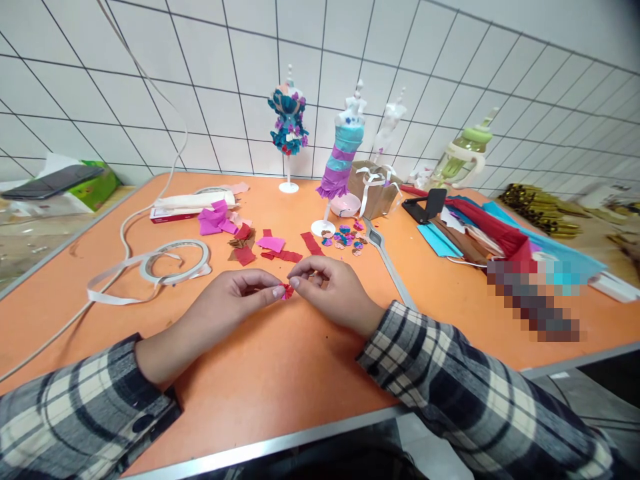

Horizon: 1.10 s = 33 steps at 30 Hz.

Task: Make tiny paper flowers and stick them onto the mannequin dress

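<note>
My left hand (235,300) and my right hand (330,290) meet over the orange table (280,373), both pinching a small red paper piece (287,291) between their fingertips. Just beyond lie red and pink paper scraps (273,248) and small paper flowers (345,238). Behind them stand three small mannequins: one covered in teal and purple flowers (289,123), one wrapped in blue and purple paper (341,157), one bare white (389,127).
A roll of white tape (175,261) with a loose strip lies at the left, beside a white cable (125,227). Coloured paper sheets (480,230), a black phone stand (427,205), a green-capped bottle (463,157) and a brown bag (373,190) fill the right side.
</note>
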Each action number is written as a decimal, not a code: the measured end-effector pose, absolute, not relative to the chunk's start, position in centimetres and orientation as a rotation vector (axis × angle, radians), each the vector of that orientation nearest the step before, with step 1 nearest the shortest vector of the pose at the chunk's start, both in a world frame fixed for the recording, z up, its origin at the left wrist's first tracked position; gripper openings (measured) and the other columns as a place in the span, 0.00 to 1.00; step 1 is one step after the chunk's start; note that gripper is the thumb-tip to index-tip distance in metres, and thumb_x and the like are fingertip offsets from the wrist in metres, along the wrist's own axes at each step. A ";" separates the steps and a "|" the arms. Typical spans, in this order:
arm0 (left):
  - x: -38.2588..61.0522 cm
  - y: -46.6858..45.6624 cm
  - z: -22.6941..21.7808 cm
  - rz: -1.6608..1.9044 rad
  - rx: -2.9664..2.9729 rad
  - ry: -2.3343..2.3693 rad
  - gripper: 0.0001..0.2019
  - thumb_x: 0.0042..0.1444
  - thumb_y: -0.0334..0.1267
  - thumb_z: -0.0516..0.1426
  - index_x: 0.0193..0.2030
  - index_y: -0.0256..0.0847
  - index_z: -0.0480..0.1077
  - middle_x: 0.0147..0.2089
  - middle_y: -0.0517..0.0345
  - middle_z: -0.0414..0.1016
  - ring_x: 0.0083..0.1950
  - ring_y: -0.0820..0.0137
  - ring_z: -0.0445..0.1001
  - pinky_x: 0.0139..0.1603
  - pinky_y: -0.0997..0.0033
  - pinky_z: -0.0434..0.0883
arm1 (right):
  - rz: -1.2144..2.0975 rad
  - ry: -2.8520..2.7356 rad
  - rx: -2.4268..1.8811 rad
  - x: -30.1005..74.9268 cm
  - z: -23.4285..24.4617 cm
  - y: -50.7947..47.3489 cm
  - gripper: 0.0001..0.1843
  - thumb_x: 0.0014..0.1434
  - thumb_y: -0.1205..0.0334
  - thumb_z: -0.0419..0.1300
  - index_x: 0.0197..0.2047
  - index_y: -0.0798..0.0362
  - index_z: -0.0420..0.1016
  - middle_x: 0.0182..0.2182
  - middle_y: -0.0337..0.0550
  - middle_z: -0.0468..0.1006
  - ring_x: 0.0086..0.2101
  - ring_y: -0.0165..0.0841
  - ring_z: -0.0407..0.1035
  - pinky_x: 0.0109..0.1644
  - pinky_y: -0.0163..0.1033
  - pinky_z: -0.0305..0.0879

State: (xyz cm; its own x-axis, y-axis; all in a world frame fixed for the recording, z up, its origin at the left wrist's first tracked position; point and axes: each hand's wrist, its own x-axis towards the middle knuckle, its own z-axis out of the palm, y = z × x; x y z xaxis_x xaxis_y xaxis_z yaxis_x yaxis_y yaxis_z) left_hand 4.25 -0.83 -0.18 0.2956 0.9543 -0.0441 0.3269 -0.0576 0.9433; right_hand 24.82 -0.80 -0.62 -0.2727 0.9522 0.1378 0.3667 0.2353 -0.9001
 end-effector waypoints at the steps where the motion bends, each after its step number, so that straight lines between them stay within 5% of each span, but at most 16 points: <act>1: 4.3 -0.8 -0.2 0.801 1.583 1.209 0.15 0.49 0.53 0.69 0.32 0.44 0.83 0.34 0.55 0.86 0.37 0.61 0.81 0.44 0.64 0.77 | 1.029 -1.786 -1.235 24.8 -0.6 -0.8 0.07 0.59 0.58 0.66 0.39 0.52 0.81 0.30 0.35 0.77 0.26 0.26 0.61 0.32 0.35 0.57; 20: 4.3 -0.8 -0.3 0.808 1.588 1.237 0.20 0.46 0.60 0.69 0.32 0.44 0.83 0.35 0.54 0.87 0.39 0.58 0.82 0.45 0.62 0.79 | 1.142 -1.773 -1.223 24.6 -0.7 -0.7 0.04 0.56 0.62 0.66 0.36 0.52 0.78 0.29 0.34 0.75 0.25 0.25 0.60 0.30 0.34 0.55; 25: 4.3 -0.9 -0.2 0.852 1.541 1.261 0.24 0.45 0.60 0.70 0.43 0.45 0.84 0.47 0.51 0.88 0.49 0.54 0.83 0.54 0.57 0.78 | 1.105 -1.706 -1.237 24.5 -0.4 -0.7 0.04 0.57 0.62 0.65 0.35 0.52 0.77 0.26 0.32 0.73 0.24 0.25 0.58 0.29 0.34 0.53; 33: 4.4 -0.8 -0.3 0.813 1.652 1.199 0.17 0.49 0.56 0.69 0.31 0.43 0.81 0.34 0.54 0.84 0.38 0.60 0.80 0.46 0.61 0.77 | 1.113 -1.752 -1.204 24.4 -0.5 -0.8 0.04 0.58 0.61 0.64 0.35 0.52 0.76 0.27 0.32 0.73 0.25 0.26 0.61 0.31 0.34 0.56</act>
State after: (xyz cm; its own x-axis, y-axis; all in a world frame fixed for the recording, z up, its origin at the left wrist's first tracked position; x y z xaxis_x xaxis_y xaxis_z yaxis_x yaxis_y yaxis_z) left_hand 4.36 -0.78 -0.33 0.3103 0.9506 -0.0010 0.3515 -0.1138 0.9293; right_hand 24.44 -0.81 -0.46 -0.3003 0.9497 0.0889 0.3230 0.1890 -0.9274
